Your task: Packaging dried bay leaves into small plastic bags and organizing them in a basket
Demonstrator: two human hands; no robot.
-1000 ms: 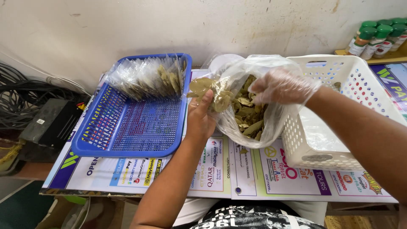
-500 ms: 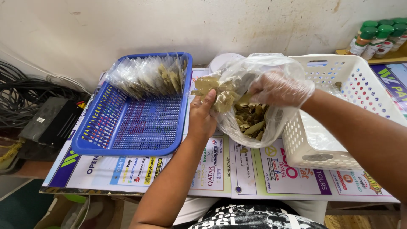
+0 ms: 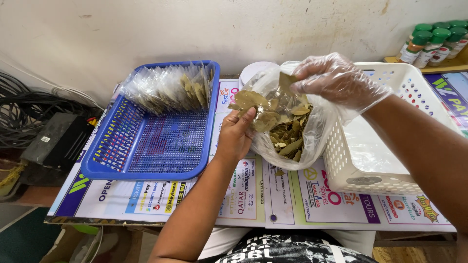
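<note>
Plastic film covers the right hand (image 3: 336, 80), a thin clear glove, its fingers pinched together on a single dried leaf (image 3: 286, 80) just above the mouth of the clear bag (image 3: 297, 122). The left hand (image 3: 237, 136), bare, is clamped on a small bunch of dried leaves (image 3: 251, 104) at the bag's near-left edge, apparently so the loose stock stays over the bag and crumbs fall back in. The bag itself sits on the bench (image 3: 195, 195), which is covered with printed paper, and slumps against the white perforated basket (image 3: 375, 160) directly to its right; the basket wall props it open. To the bag's left lies a blue mesh tray (image 3: 146, 151), with a row of small clear packets of leaves (image 3: 165, 87) stacked along its far end. Behind the bag a white round lid or container (image 3: 253, 70) partly shows. Far right of the bag stand green-capped jars (image 3: 429, 41); far left, cables and a dark box (image 3: 53, 139).
</note>
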